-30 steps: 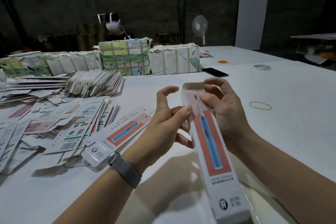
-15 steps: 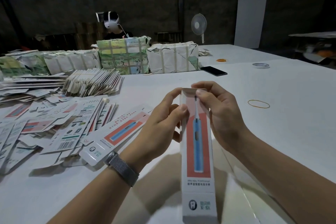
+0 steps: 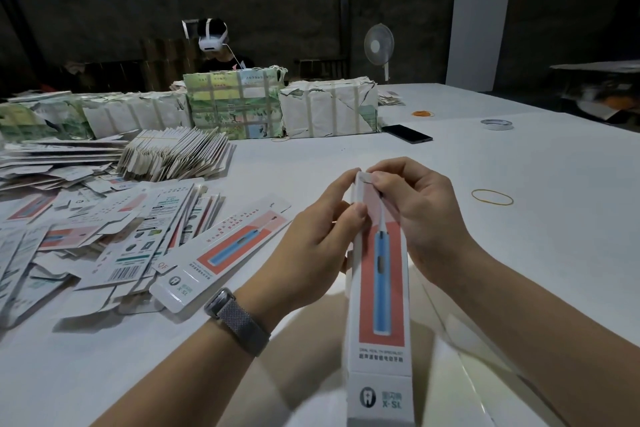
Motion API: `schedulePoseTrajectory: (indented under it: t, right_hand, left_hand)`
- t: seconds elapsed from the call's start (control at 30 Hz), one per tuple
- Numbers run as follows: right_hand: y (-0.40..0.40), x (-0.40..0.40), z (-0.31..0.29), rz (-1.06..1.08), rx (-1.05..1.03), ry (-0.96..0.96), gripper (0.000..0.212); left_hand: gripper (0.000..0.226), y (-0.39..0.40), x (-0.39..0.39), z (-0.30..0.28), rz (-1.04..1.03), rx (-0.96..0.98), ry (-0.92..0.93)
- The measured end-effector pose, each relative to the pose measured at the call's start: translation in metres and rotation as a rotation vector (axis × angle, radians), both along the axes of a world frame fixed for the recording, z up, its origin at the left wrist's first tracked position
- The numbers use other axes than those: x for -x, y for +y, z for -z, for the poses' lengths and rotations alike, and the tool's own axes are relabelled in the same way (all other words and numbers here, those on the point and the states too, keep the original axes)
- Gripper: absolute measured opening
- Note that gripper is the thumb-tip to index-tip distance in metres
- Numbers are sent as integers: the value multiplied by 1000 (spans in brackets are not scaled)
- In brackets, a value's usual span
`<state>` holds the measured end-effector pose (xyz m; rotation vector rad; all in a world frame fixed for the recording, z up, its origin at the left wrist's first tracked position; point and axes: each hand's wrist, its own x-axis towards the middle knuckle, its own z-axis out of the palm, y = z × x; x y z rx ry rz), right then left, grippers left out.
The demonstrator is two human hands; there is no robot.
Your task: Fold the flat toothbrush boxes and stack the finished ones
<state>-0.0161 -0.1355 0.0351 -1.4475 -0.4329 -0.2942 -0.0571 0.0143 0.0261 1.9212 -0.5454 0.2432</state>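
Far left: loose heap of flat toothbrush boxes (image 3: 86, 239), unfolded, overlapping on the white table (image 3: 519, 253); printed faces up and down, barcodes showing on some.
Behind the heap: fanned bundle of flat blanks (image 3: 176, 159), leaning on edge.
Back row, left to centre: wrapped paper bundles (image 3: 235, 104), strapped with tape, standing side by side along the far part of the table; a person in a white headset (image 3: 212, 40) sits behind them.
Left of centre: one flat box blank (image 3: 221, 253) lying apart at the heap's near edge, toothbrush picture facing up.
Centre: left hand (image 3: 311, 253), a mesh-band watch (image 3: 237, 321) on its wrist; fingers curled, thumb and fingers gripping the left edge of the erected box near its top.
Centre: toothbrush box (image 3: 381, 305), folded into a tube, held above the table, long axis running from the hands down to the lower edge of view; blue brush on a red panel faces the camera.
Right of centre: right hand (image 3: 422, 215), fingers curled, fingertips pinching the top end flap of the same box.
Behind, right: black phone (image 3: 407, 133), standing fan (image 3: 379, 45), roll of tape (image 3: 497, 124).
Right: yellow rubber band (image 3: 492, 197), flat on the table, well apart from the hands.
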Motion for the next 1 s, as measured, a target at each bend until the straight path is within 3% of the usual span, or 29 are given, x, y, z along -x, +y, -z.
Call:
schedulePoseTrajectory:
  t: [0.17,0.37,0.5,0.7,1.0]
  right_hand:
    - [0,1,0,0,-26,23,20]
    - [-2,3,-3,-3,0,-9,11]
    - [-2,4,-5,24,18,-44,18]
    - [0,4,-4,36,-13,4,20]
    - [0,4,-5,51,57,-15,26]
  left_hand:
    - [55,-1,-1,-1,-10,5,3]
    - [51,1,0,-2,-14,-16,-4]
    - [43,2,0,-3,-25,-58,1]
    - [69,4,0,-5,52,-10,99]
    - [77,9,-1,-7,128,22,146]
